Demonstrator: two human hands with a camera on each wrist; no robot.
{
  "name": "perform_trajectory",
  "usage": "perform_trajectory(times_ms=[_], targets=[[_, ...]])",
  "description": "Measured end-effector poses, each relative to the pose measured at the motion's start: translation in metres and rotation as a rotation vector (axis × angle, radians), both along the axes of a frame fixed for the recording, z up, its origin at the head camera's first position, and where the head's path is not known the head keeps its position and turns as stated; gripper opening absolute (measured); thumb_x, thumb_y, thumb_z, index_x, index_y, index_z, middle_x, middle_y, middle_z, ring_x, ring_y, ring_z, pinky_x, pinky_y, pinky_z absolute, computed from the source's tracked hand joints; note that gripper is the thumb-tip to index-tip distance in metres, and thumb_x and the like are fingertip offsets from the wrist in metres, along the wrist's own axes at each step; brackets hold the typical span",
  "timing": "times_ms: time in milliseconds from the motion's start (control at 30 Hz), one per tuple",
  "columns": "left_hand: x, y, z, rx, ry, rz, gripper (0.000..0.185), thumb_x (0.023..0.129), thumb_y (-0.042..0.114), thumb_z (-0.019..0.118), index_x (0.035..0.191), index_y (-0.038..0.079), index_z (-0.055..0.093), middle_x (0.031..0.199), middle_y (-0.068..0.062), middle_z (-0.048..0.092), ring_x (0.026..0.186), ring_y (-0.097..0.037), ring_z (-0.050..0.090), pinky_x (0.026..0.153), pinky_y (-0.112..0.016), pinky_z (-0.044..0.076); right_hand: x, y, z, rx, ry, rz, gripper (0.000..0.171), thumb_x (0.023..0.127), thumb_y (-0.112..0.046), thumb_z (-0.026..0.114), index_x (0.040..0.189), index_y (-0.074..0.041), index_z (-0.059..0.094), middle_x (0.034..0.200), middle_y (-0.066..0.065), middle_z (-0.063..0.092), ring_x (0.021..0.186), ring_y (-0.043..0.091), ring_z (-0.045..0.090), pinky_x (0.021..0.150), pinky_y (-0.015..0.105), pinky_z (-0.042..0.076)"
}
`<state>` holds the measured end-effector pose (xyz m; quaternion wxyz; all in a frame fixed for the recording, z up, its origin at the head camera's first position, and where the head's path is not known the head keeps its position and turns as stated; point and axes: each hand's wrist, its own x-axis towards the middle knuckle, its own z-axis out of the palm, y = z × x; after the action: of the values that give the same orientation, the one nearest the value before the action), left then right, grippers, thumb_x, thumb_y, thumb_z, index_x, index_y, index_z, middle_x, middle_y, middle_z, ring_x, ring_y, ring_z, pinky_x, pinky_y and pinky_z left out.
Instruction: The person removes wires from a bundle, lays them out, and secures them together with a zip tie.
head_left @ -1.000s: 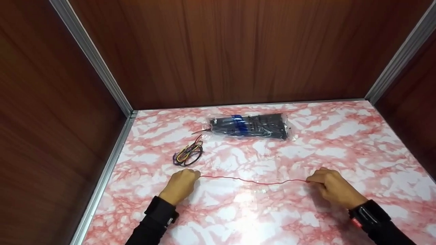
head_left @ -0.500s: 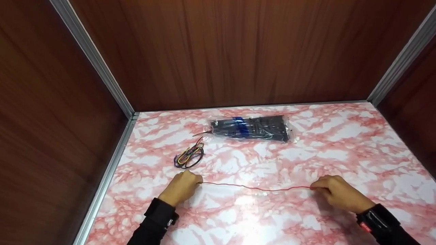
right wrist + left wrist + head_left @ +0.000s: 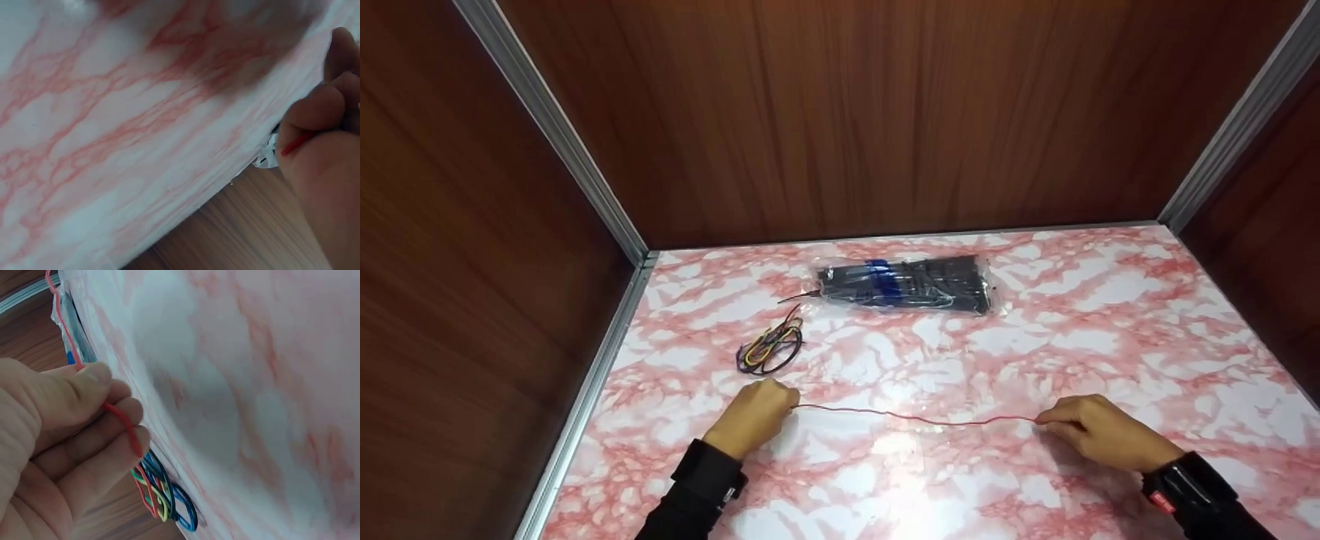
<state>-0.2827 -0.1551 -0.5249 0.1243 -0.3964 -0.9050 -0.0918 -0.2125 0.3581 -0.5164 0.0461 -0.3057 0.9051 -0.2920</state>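
A thin red wire stretches with slight waves between my two hands, close over the marbled tabletop. My left hand pinches one end between thumb and forefinger. In the left wrist view a short tail of the wire passes the thumb and lies along the curled fingers. The other end is pinched by my right hand. Only a short red tip pokes out between thumb and finger in the right wrist view. Just beyond my left hand lies a loose coil of coloured wires.
Toward the back of the table lies a clear plastic bag of black cable ties with a blue band. Thin dark ends stick out of its left side. Brown wood-grain panels with metal edging enclose the back and both sides.
Both hands keep their pinch on the red wire, which hangs in nearly the same wavy line. The hands and wire sit slightly nearer the person; the whole view has shifted a little.
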Motion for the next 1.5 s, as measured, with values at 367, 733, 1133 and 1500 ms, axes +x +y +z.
perform_trajectory(times_ms=[367, 733, 1133, 1500], targets=[[0.008, 0.000, 0.005, 0.100, -0.233, -0.071, 0.014, 0.084, -0.005, 0.067, 0.087, 0.009, 0.071, 0.080, 0.000, 0.069, 0.076, -0.013, 0.064, 0.067, -0.031, 0.052, 0.002, 0.003, -0.008, 0.112, 0.541, -0.064, 0.035, 0.063, 0.014, 0.077, 0.085, -0.013, 0.070, 0.080, -0.005, 0.069, 0.071, 0.014, 0.066, 0.061, 0.028, 0.051], [0.005, -0.012, -0.008, -0.037, -0.080, -0.127, 0.021, 0.074, -0.010, 0.067, 0.076, 0.011, 0.069, 0.070, 0.000, 0.065, 0.068, -0.016, 0.064, 0.062, -0.032, 0.051, 0.006, 0.002, -0.021, 0.291, 0.658, 0.005, 0.029, 0.066, 0.011, 0.073, 0.086, -0.009, 0.067, 0.077, -0.001, 0.059, 0.064, 0.015, 0.061, 0.052, 0.030, 0.049], [0.012, -0.005, -0.019, -0.127, 0.101, 0.002, 0.017, 0.073, -0.009, 0.067, 0.076, 0.008, 0.071, 0.074, -0.006, 0.057, 0.069, -0.024, 0.060, 0.059, -0.035, 0.053, -0.001, -0.004, -0.032, 0.382, 0.650, -0.046, 0.025, 0.074, 0.008, 0.073, 0.092, -0.010, 0.072, 0.086, 0.003, 0.064, 0.079, 0.021, 0.061, 0.068, 0.038, 0.052], [0.003, 0.006, -0.007, -0.018, 0.117, 0.117, 0.013, 0.082, 0.002, 0.058, 0.071, 0.007, 0.064, 0.070, -0.006, 0.055, 0.062, -0.025, 0.059, 0.048, -0.039, 0.051, -0.005, -0.017, -0.029, 0.319, 0.653, -0.080, 0.017, 0.077, 0.000, 0.070, 0.093, -0.006, 0.070, 0.092, 0.012, 0.062, 0.084, 0.030, 0.059, 0.071, 0.044, 0.049]])
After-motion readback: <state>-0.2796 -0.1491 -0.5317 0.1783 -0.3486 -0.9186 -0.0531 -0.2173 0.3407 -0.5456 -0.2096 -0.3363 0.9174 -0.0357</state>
